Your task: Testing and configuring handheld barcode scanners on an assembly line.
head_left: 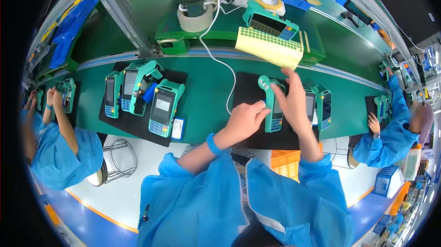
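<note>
Teal handheld terminal (pixel 272 105) lies lengthwise, pointing away; left hand (pixel 245 119) pins its left edge, fingers curled, while right hand (pixel 294 102) spreads open, touching its top.

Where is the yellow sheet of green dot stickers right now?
In the head view, the yellow sticker sheet lies right of centre on the far side of the green belt, just beyond the right hand, below an upright teal terminal.
</note>
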### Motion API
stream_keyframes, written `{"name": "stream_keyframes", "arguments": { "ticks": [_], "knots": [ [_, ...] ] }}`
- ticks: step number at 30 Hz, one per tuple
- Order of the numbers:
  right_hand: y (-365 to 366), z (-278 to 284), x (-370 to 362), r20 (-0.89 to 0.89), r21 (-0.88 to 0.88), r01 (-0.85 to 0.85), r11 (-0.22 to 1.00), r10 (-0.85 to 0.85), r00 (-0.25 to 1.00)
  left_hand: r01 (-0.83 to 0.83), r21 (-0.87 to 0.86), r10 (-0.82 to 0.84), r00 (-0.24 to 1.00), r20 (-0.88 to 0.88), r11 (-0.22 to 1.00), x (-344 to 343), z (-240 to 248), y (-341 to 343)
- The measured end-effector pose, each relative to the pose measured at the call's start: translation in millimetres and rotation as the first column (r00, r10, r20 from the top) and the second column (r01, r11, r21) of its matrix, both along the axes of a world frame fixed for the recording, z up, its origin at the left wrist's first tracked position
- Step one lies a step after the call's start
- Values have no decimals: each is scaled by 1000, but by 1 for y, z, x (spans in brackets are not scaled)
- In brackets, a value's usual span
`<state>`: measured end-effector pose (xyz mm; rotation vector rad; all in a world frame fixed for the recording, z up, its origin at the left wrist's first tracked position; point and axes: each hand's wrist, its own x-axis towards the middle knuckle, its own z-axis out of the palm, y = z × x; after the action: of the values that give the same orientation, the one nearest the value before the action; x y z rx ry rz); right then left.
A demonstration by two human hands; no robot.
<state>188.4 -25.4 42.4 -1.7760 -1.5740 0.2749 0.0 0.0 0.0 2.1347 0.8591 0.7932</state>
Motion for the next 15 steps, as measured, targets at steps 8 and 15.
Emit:
{"name": "stream_keyframes", "arguments": {
  "ticks": [8, 15],
  "knots": [
    [-61, -48, -146, 124, 47, -6, 999, 0, 992, 99, -255, -58, 984, 166, 962, -107, -39, 11],
    [-82, -54, -219, 91, 98, 144, 985, -153, 984, 279, -779, 340, 780, 525, 562, -254, 16, -1]
  ]
}}
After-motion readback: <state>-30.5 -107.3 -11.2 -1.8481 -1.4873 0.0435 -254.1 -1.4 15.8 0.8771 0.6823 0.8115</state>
